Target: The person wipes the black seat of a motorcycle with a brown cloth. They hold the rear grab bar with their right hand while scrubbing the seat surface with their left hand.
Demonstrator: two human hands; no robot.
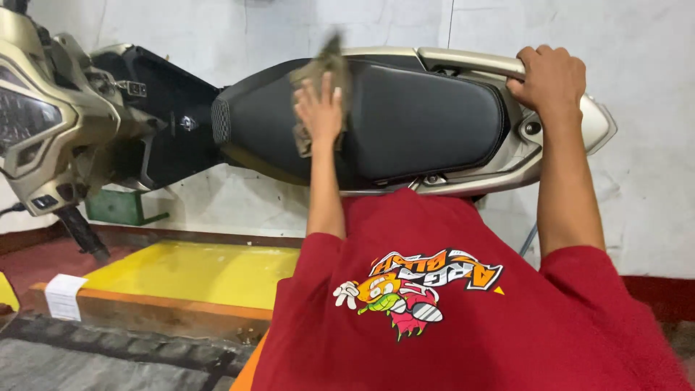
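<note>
Against a white wall — left hand (319, 108) flat on rag (323, 80) over black seat (420, 116), right hand (550, 76) clamped on grab rail (470, 61).

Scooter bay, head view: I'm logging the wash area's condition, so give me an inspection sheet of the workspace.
Surface: black scooter seat, blurred cloth pressed on it.
Job's things: grey-brown cloth; beige scooter body.
Clutter: green box by the wall; white paper tag on the yellow platform.
Hands: left hand flat on the cloth; right hand gripping the rear grab rail.
Cables: nothing seen.
Surroundings: white wall, red floor strip, dark stone paving.
</note>
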